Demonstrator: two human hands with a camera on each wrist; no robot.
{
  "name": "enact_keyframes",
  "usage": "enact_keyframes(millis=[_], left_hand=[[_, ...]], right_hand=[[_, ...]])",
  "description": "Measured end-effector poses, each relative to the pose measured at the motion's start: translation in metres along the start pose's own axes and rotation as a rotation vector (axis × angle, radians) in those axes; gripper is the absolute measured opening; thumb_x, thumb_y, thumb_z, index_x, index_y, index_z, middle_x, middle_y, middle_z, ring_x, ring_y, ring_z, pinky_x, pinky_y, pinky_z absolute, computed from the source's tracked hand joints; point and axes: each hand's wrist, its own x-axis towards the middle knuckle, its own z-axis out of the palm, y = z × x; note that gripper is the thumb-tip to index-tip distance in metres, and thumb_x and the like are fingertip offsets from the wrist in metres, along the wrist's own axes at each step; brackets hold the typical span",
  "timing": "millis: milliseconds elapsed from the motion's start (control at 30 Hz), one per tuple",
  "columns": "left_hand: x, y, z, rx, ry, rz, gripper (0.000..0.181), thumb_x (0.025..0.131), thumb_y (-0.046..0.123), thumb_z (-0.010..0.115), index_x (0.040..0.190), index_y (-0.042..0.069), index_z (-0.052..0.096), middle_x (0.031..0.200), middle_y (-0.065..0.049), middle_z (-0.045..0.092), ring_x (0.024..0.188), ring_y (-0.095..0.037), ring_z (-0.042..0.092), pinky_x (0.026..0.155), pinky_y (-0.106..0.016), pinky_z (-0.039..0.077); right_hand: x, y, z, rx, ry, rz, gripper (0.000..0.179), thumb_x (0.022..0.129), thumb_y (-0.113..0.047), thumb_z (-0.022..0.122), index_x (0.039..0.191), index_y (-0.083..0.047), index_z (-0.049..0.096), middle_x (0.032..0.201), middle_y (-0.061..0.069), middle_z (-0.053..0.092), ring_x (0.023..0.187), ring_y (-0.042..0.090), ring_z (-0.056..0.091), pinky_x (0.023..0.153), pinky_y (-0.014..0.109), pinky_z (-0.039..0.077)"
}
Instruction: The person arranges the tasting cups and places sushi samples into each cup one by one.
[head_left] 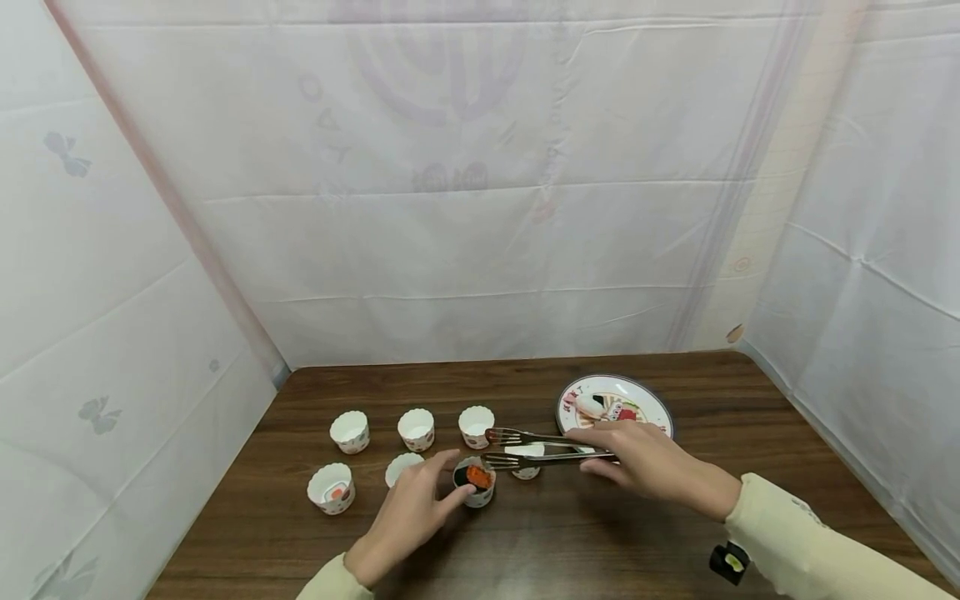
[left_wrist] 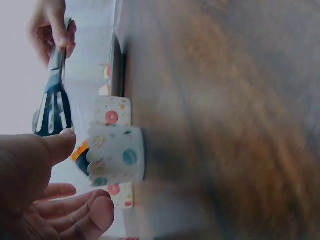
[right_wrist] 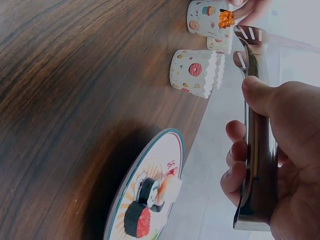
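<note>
My right hand (head_left: pixel 637 462) grips metal serving tongs (right_wrist: pixel 257 130); their slotted tips stand apart over the paper cups. Under the tips is a white patterned cup (left_wrist: pixel 120 155) with a scalloped rim. A sushi piece with orange roe and a dark wrap (head_left: pixel 475 476) sits in it, tilted against the rim in the left wrist view. Beside this cup my left hand (head_left: pixel 412 504) has thumb and fingers spread, the thumb tip close above the rim. Another cup (head_left: pixel 527 472) stands just right of it, partly behind the tongs.
A round plate (head_left: pixel 652 406) with several sushi pieces lies at the back right. More cups stand to the left and behind, including a front-left cup (head_left: pixel 322 481) with something orange and white inside. White cloth (head_left: pixel 480 250) hangs behind the wooden table (head_left: pixel 525 550).
</note>
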Motion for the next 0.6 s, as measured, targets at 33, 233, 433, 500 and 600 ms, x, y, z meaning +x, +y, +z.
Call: enact_keyframes(millis=[33,233,433,500,600], left_hand=[[0.001,-0.001,-0.002,-0.002,0.001,0.007,0.047,0.088,0.028,0.084,0.124,0.002,0.068,0.093,-0.007,0.076,0.071,-0.015,0.067,0.068,-0.035,0.057],[0.01,-0.007,-0.018,0.007,0.003,-0.009,0.046,0.088,0.024,0.084,0.127,0.005,0.069,0.106,-0.01,0.076,0.057,-0.003,0.053,0.062,-0.027,0.051],[0.017,-0.019,-0.037,0.017,0.046,-0.017,0.045,0.087,0.02,0.085,0.127,0.003,0.069,0.098,-0.009,0.076,0.05,0.005,0.043,0.048,-0.021,0.04],[0.019,-0.024,-0.043,0.049,0.08,-0.007,0.045,0.086,0.018,0.086,0.125,0.002,0.07,0.094,-0.008,0.076,0.05,0.005,0.042,0.048,-0.021,0.039],[0.02,-0.03,-0.052,0.089,0.121,-0.008,0.044,0.085,0.017,0.086,0.123,0.001,0.071,0.092,-0.01,0.076,0.053,0.004,0.045,0.048,-0.021,0.04]], right_hand=[[-0.001,0.001,0.0,-0.002,0.0,0.006,0.04,0.096,-0.032,0.074,0.134,-0.019,0.07,0.122,0.002,0.073,0.107,0.018,0.071,0.081,0.044,0.059],[-0.006,0.009,-0.002,-0.026,0.02,0.027,0.041,0.096,-0.033,0.075,0.134,-0.02,0.07,0.124,0.004,0.073,0.111,0.021,0.071,0.083,0.047,0.058],[-0.012,0.02,-0.003,-0.032,0.039,0.053,0.043,0.096,-0.034,0.074,0.136,-0.02,0.068,0.123,0.004,0.073,0.109,0.021,0.071,0.079,0.046,0.059],[-0.014,0.024,-0.003,-0.034,0.035,0.077,0.043,0.096,-0.034,0.075,0.137,-0.021,0.068,0.123,0.004,0.073,0.11,0.021,0.07,0.076,0.045,0.059],[-0.018,0.03,-0.004,-0.037,0.026,0.12,0.044,0.096,-0.034,0.074,0.138,-0.024,0.067,0.125,0.006,0.072,0.109,0.023,0.071,0.069,0.042,0.058]])
